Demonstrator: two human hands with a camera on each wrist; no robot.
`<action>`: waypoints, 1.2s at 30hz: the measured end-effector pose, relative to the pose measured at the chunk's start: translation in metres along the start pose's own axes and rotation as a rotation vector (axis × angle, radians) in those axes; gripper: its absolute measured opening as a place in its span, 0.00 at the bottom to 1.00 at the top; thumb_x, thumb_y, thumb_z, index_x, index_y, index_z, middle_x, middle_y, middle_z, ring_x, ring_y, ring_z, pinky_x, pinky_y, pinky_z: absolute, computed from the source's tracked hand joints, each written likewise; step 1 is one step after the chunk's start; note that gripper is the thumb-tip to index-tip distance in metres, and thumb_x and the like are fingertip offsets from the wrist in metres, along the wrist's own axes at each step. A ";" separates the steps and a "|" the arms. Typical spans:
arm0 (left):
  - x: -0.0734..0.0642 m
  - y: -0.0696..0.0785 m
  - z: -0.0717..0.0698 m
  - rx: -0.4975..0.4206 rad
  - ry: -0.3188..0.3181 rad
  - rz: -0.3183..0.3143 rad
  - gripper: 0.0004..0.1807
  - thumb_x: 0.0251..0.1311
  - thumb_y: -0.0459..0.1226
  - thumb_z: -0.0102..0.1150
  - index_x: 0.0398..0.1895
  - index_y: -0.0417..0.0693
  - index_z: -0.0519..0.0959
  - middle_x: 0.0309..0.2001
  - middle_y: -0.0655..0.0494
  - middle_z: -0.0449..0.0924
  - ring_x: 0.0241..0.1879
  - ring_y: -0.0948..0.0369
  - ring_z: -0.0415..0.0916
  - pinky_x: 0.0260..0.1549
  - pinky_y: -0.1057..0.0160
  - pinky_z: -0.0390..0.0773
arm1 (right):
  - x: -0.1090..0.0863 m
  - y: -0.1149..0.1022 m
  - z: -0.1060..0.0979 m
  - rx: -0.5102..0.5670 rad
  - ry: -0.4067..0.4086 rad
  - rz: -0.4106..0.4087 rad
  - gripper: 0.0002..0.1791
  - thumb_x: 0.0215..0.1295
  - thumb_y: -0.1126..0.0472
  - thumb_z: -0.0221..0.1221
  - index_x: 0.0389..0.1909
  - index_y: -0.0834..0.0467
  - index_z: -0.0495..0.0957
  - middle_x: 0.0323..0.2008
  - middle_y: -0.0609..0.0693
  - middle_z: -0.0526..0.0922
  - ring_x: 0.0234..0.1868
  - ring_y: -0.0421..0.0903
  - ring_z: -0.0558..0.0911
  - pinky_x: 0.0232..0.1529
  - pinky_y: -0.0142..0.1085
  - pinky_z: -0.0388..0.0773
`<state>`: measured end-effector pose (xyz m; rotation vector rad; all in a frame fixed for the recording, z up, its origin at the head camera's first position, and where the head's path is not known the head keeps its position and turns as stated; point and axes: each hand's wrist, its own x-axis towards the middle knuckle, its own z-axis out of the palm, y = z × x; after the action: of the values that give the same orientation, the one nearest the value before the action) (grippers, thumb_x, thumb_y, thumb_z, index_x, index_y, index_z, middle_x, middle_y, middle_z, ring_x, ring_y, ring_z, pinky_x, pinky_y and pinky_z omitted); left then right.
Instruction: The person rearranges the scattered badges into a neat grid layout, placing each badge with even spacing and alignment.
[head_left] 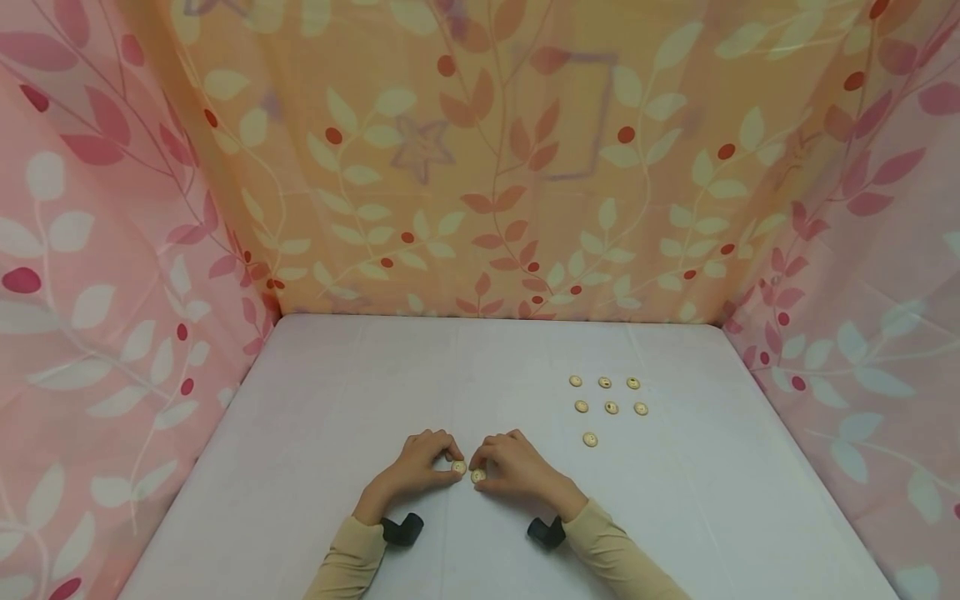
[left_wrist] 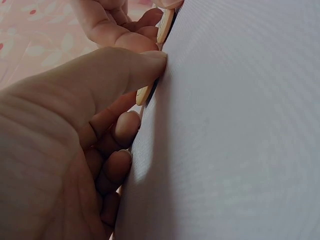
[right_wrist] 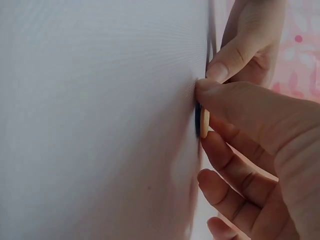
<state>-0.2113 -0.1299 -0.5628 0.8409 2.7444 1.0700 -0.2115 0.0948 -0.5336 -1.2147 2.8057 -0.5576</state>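
Note:
Near the front middle of the white table, my left hand pinches a small round wooden disc between thumb and fingers. Just to its right, my right hand pinches a second wooden disc. The two discs lie almost side by side with a narrow gap. In the left wrist view the left disc shows a pale edge and a dark underside, low against the tabletop. The right wrist view shows the same pale and dark layers on the right disc. Small marks on the faces are too tiny to read.
Several similar discs sit in loose rows to the right, among them a front one and a back one. A white cloth covers the table. Patterned curtains enclose the back and both sides. Black straps circle the wrists.

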 end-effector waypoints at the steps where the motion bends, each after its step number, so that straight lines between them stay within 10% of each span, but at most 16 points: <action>1: 0.000 0.000 0.000 0.000 -0.002 -0.003 0.11 0.50 0.47 0.65 0.35 0.61 0.75 0.34 0.70 0.72 0.37 0.68 0.64 0.44 0.56 0.56 | 0.000 0.000 0.000 0.010 -0.004 0.005 0.12 0.51 0.49 0.66 0.36 0.45 0.82 0.32 0.35 0.78 0.37 0.33 0.74 0.45 0.36 0.63; 36: 0.000 0.001 0.000 -0.023 0.004 -0.009 0.10 0.49 0.45 0.66 0.34 0.61 0.76 0.32 0.71 0.72 0.35 0.69 0.63 0.44 0.56 0.56 | -0.031 0.050 -0.017 0.023 0.151 0.154 0.09 0.50 0.52 0.66 0.34 0.45 0.82 0.34 0.34 0.79 0.37 0.33 0.75 0.48 0.39 0.61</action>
<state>-0.2111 -0.1295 -0.5624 0.8228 2.7312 1.1004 -0.2279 0.1538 -0.5375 -0.9803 2.9743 -0.6956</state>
